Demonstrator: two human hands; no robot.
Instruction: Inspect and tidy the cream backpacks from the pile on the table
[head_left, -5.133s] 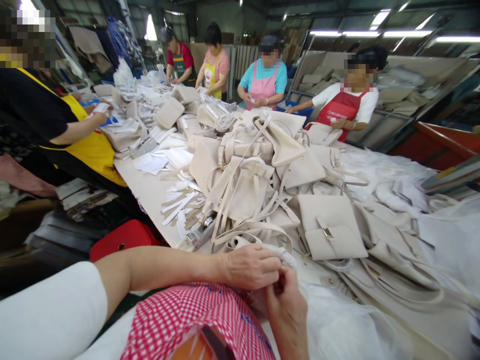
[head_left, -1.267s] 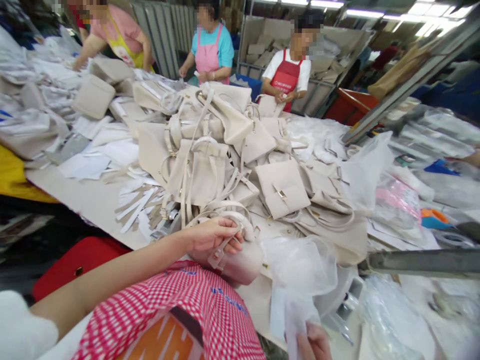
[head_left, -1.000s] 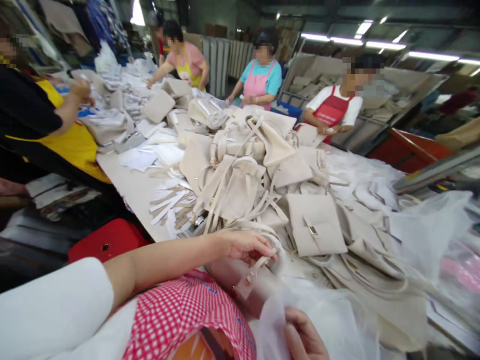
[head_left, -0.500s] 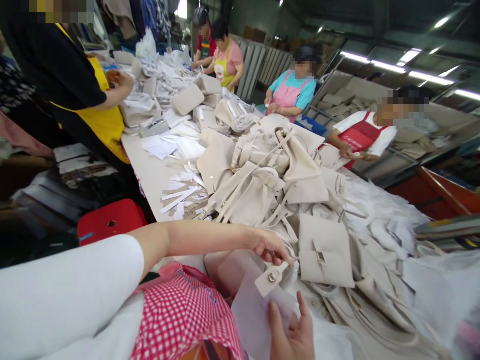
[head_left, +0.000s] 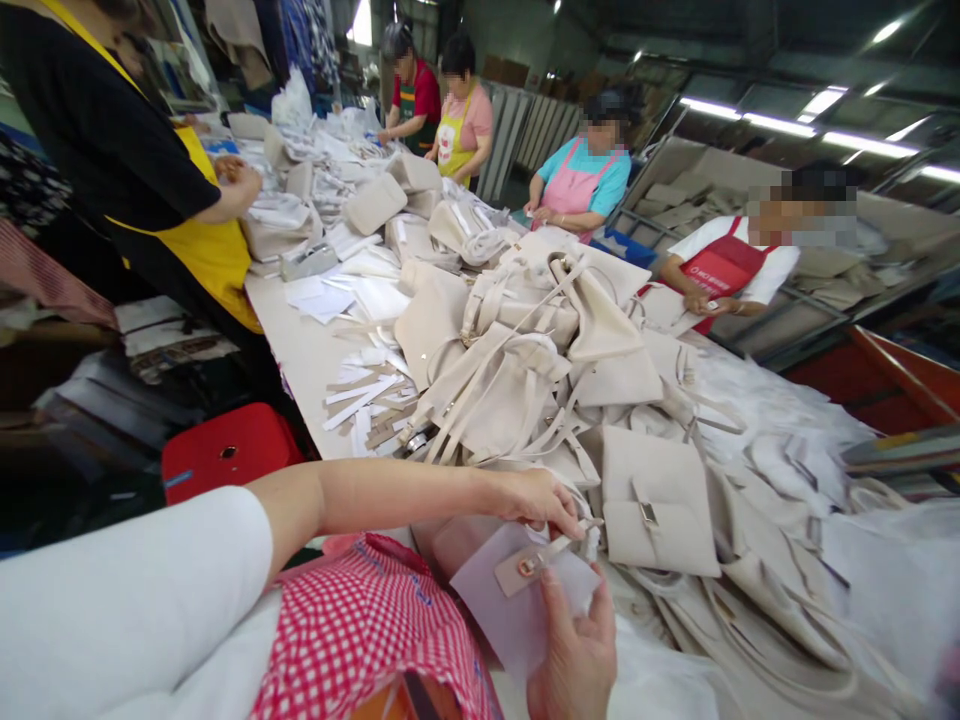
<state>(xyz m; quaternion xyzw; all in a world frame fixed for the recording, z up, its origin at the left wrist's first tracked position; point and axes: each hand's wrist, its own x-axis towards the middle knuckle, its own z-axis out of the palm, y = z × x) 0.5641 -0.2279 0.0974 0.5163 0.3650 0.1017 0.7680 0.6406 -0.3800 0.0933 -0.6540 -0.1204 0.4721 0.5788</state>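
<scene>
My left hand (head_left: 536, 500) reaches in from the left, its fingers pinched on the narrow end of a beige strap tab (head_left: 511, 576) with a metal turn-lock fitting. A thin whitish, see-through sheet (head_left: 487, 610) lies under the tab, and my right hand (head_left: 574, 640) grips it from below, thumb on top beside the tab. The right fingers behind the sheet are partly hidden. Just right of both hands lies a beige flap bag (head_left: 656, 500) with a metal clasp. Behind my left hand is a heap of beige bags (head_left: 517, 390) with tangled straps.
Cut strips (head_left: 367, 400) and white papers (head_left: 322, 297) lie on the table's left part. A red stool (head_left: 225, 450) stands at the left. Clear plastic wrapping (head_left: 862, 570) covers the right side. Several co-workers, one in a yellow apron (head_left: 202, 250), stand around the table.
The tab has moved left and down, now flat over the sheet. My right hand has risen, its thumb closing onto the sheet by the tab. My left hand has shifted slightly.
</scene>
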